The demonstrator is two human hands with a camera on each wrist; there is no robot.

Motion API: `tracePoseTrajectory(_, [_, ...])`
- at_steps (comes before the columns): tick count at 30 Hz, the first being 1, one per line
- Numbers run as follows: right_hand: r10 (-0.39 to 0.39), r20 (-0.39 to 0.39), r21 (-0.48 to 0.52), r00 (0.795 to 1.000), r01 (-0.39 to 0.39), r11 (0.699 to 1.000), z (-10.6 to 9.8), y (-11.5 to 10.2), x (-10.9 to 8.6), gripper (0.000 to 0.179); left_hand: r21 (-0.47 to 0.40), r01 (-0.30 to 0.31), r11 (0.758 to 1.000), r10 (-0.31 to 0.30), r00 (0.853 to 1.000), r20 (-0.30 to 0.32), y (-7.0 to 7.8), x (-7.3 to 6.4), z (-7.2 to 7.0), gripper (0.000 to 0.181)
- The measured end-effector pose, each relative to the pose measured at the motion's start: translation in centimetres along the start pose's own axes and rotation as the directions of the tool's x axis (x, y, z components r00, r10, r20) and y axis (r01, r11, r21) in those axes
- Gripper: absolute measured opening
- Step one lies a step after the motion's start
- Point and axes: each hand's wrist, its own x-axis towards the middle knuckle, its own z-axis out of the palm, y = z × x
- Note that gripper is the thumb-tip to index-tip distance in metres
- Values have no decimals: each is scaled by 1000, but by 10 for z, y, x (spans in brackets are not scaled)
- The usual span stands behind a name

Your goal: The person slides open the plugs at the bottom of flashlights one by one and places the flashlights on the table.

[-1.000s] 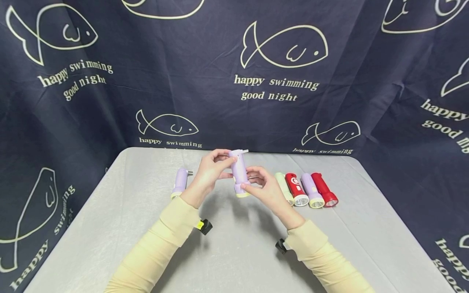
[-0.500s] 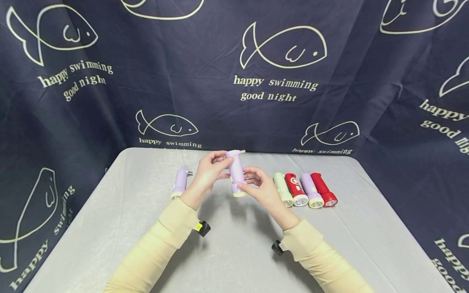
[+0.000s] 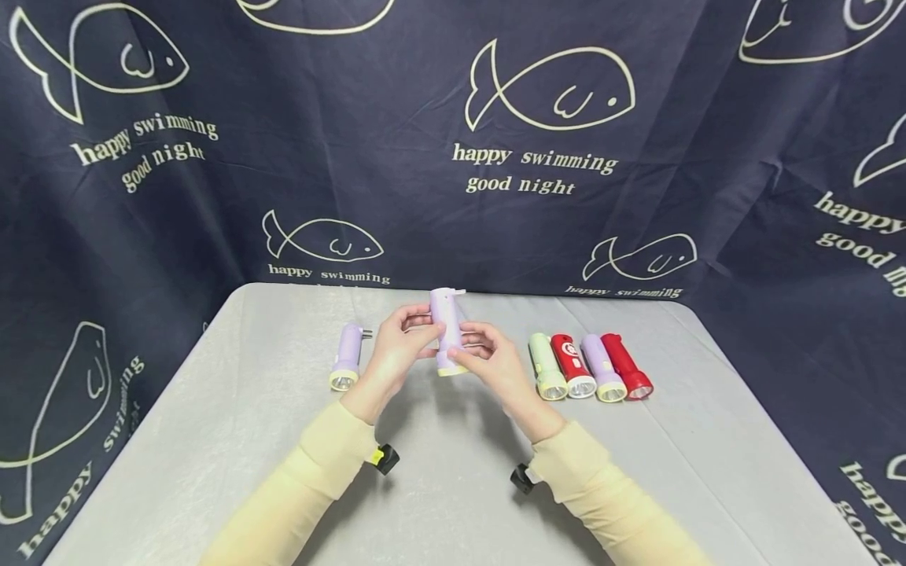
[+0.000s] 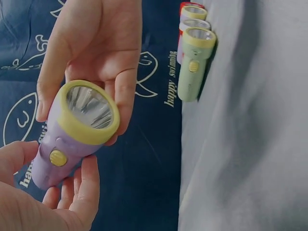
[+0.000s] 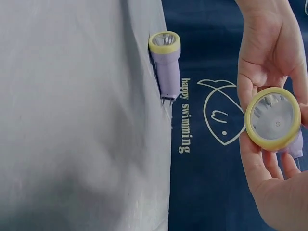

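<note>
Both hands hold a purple flashlight [image 3: 445,318] above the table, its yellow-rimmed lens end down and toward me. My left hand [image 3: 402,339] grips the body from the left, thumb in front. My right hand [image 3: 497,363] holds the lower, lens end from the right. A small pale tab sticks out at its top. In the left wrist view a yellow switch [image 4: 58,158] shows on its side. The right wrist view shows its round lens [image 5: 272,119] nearly face-on, with metal prongs [image 5: 298,163] partly visible behind.
Another purple flashlight [image 3: 346,358] with plug prongs out lies left. At right lie a green flashlight [image 3: 547,365], a red and white one [image 3: 572,365], a purple one [image 3: 603,368] and a red one [image 3: 626,367], side by side. A dark fish-print curtain [image 3: 425,141] hangs behind the grey table [image 3: 453,503].
The flashlight and both hands have shifted a little left. My left thumb now lies lower on the flashlight's body. The left-hand flashlight on the table shows its lens more fully.
</note>
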Motion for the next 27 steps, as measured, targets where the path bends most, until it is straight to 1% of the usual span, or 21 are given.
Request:
tracePoseTrajectory(7, [49,6,73,999,-49,996,13,1,3,43,58,-14,998,15,1000,-12,-8,-3,-10,44])
tracePoseTrajectory(10, [71,17,105,997,-72,992,19,2,5,44,82,-18,996,20,999,-26,-9,-3,-15,44])
tracePoseTrajectory(16, [107,40,164,993,-113,980,29,5,8,43,109,2,994,4,998,-57,-14,0,-24,43])
tracePoseTrajectory(20, [122,89,192,989,-137,972,34,9,9,44,109,29,994,-23,998,-55,-17,2,-29,42])
tracePoseTrajectory(24, [118,148,198,982,-146,969,37,12,9,46,110,53,993,-47,997,-57,-20,4,-35,41])
tracePoseTrajectory(27, [134,165,205,977,-167,964,40,15,11,48,116,65,991,-59,997,-58,-22,5,-39,41])
